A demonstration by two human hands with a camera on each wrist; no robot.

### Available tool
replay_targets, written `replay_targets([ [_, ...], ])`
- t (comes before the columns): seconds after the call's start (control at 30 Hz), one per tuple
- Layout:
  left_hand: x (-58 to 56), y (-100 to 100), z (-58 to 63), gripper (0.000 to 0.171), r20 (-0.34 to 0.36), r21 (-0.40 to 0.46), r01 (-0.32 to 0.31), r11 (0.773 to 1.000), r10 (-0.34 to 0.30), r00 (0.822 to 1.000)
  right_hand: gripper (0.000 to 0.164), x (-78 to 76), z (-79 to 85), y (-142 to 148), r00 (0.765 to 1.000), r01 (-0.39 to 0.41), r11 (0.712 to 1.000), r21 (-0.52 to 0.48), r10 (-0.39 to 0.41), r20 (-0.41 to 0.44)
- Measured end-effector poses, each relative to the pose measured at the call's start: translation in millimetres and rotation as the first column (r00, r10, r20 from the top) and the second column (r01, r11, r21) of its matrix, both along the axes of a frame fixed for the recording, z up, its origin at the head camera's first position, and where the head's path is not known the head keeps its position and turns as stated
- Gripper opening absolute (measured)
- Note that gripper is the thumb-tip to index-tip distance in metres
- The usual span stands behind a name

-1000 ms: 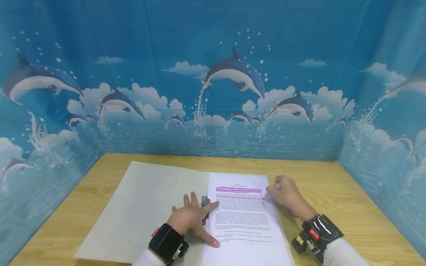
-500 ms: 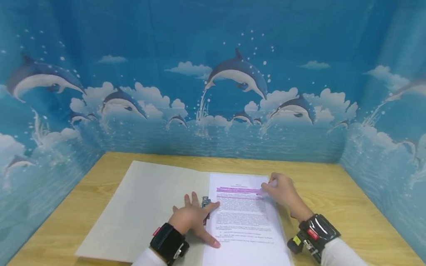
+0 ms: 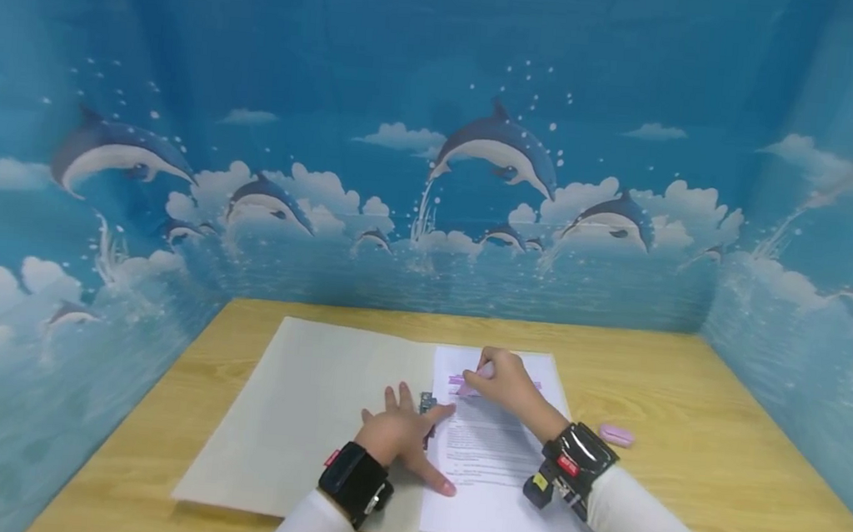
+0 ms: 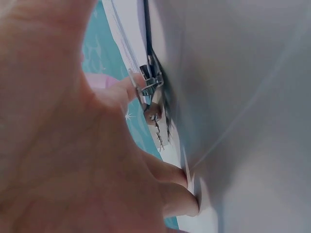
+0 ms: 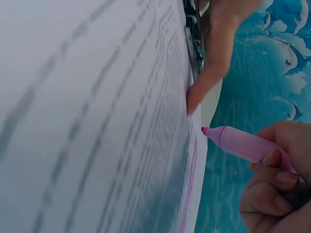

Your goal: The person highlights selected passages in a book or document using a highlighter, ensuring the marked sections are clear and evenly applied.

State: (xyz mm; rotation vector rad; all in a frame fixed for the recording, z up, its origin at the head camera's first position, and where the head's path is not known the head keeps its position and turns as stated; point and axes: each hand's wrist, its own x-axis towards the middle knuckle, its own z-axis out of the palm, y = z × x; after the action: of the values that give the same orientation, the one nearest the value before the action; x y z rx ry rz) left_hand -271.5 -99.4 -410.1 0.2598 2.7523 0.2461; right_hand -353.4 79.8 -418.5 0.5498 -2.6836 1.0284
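Observation:
My right hand (image 3: 509, 379) grips a pink highlighter (image 5: 248, 144), its coloured tip right at the upper left lines of the printed page (image 3: 483, 504). Pink-purple strokes (image 5: 188, 194) mark the top lines in the right wrist view. My left hand (image 3: 401, 435) rests with spread, straight fingers across the spine of the open folder (image 3: 311, 399), thumb and forefinger on the page's left edge. Partly under that hand is the folder's metal clip (image 4: 151, 82), which holds the sheets.
A pink highlighter cap (image 3: 616, 435) lies on the wooden table (image 3: 710, 489), right of the folder. A blue curtain (image 3: 382, 62) printed with dolphins encloses the back and sides of the table.
My right hand has moved left with the highlighter, from the right end of the text lines to their left end, uncovering the cap. The left hand keeps its place on the folder.

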Motion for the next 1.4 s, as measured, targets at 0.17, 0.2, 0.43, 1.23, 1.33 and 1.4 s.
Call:
replay_targets([
  [0.17, 2.2, 2, -0.3, 0.114, -0.019, -0.011, 0.024, 1.0, -0.024, 1.0, 0.018, 2.9, -3.1, -10, 1.0, 0.011, 1.0, -0.011, -0.011, -0.024],
  [0.2, 2.8, 2, -0.1, 0.114, -0.021, -0.01, 0.022, 1.0, -0.022, 1.0, 0.018, 3.7, -2.9, -12, 1.0, 0.017, 1.0, -0.01, -0.018, -0.015],
  [0.43, 2.5, 0, 1.8, 0.115, -0.029, -0.011, 0.006, 1.0, -0.006, 1.0, 0.017, 3.3, -2.1, -19, 1.0, 0.023, 1.0, -0.007, -0.023, 0.01],
  [1.23, -0.3, 1, -0.6, 0.115, -0.02, -0.016, 0.002, 1.0, -0.003, 1.0, 0.017, 1.2, -7.1, -18, 0.996, 0.056, 0.998, -0.032, -0.054, 0.077],
  [1.33, -0.5, 0, -0.6, 0.115, -0.02, -0.017, 0.007, 1.0, -0.007, 1.0, 0.017, 0.7, -7.1, -20, 0.995, 0.058, 0.998, -0.032, -0.055, 0.088],
  [1.4, -0.5, 0, -0.6, 0.115, -0.017, -0.018, 0.008, 1.0, -0.008, 1.0, 0.017, 0.1, -7.7, -20, 0.994, 0.06, 0.998, -0.025, -0.058, 0.093],
])
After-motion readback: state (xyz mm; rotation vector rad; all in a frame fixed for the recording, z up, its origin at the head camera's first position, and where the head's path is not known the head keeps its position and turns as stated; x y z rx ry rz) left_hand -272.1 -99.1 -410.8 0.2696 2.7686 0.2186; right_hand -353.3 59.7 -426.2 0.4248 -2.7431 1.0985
